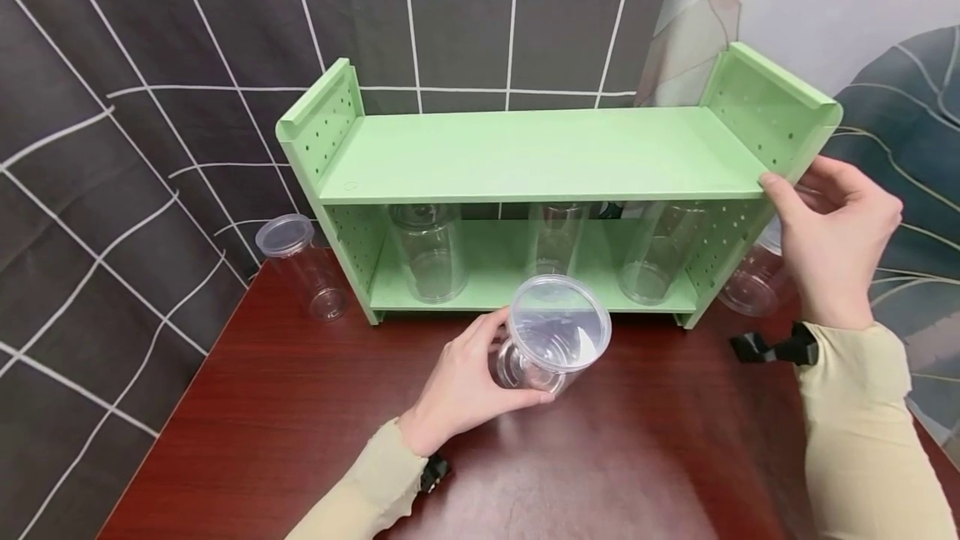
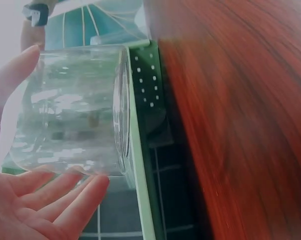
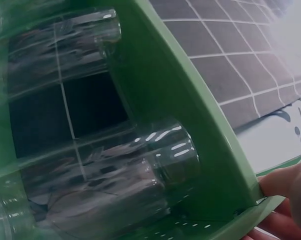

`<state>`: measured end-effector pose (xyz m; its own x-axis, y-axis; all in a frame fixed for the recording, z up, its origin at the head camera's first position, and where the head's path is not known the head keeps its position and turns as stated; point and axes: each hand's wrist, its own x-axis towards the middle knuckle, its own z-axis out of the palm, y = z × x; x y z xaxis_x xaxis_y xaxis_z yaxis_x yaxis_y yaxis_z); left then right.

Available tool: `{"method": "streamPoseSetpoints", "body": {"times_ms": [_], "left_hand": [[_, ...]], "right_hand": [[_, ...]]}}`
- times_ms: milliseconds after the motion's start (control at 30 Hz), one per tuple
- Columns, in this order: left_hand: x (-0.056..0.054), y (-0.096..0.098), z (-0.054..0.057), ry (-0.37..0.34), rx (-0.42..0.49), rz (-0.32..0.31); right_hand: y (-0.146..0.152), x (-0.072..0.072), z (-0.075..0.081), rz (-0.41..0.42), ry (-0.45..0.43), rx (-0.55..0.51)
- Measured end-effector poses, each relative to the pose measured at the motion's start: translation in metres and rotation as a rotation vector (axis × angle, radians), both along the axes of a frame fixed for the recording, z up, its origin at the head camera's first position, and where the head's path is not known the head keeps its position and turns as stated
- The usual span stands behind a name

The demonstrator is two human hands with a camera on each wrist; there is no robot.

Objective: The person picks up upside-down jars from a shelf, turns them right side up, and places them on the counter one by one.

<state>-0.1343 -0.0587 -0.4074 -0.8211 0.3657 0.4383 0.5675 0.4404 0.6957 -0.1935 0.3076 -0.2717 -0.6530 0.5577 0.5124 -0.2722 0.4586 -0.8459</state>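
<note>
My left hand (image 1: 461, 386) holds a clear plastic jar (image 1: 528, 373) with a translucent lid (image 1: 560, 322), fingers and thumb curved round its side. The jar is in front of the lower tier of a light green two-tier shelf (image 1: 525, 152). In the left wrist view the jar (image 2: 75, 110) lies between thumb and fingers, overlapping the shelf's edge. At the right end, my right hand (image 1: 843, 232) grips the shelf's side panel, thumb on the near edge, fingers behind it. The right wrist view shows that hand (image 3: 285, 197) at the panel's corner.
Three clear jars stand on the lower tier: left (image 1: 431, 261), middle (image 1: 555, 244) and right (image 1: 663, 261). Another lidded jar (image 1: 303, 269) stands left of the shelf, and one (image 1: 753, 277) at its right, partly behind my hand. A dark tile-patterned cloth (image 1: 465, 32) hangs behind the reddish-brown table (image 1: 300, 440).
</note>
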Motion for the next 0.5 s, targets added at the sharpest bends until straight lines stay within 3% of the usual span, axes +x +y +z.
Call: {"method": "streamPoseSetpoints", "body": {"times_ms": [133,267,500], "left_hand": [[-0.005,0.021,0.001,-0.012,0.009,-0.072],[-0.011,0.051,0.000,-0.073,0.004,-0.142],[-0.025,0.100,-0.008,-0.179,-0.052,-0.187]], "right_hand": [[0.001,0.001,0.002,-0.010,-0.024,0.018],[0.001,0.003,0.004,-0.012,-0.048,0.037],[-0.001,0.010,0.011,0.026,-0.063,0.026]]}}
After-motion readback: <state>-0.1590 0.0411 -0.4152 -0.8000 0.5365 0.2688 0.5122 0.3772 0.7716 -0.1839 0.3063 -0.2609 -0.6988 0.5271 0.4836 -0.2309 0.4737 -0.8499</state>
